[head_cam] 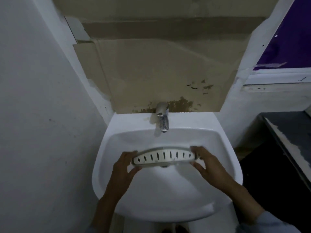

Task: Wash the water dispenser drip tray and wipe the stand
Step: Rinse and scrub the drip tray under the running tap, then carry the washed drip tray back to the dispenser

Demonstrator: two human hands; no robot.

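The drip tray [164,156] is a long, curved white piece with a row of dark slots along its top. I hold it level over the middle of the white sink [107,165], just above the drain. My left hand [123,167] grips its left end and my right hand [207,163] grips its right end. The chrome tap [162,118] stands at the back of the sink, and no water is visibly running from it. The dispenser stand is out of sight.
A stained beige board [159,73] covers the wall behind the tap. A white wall [42,115] closes in on the left. A dark counter [289,132] stands to the right under a purple panel [289,34].
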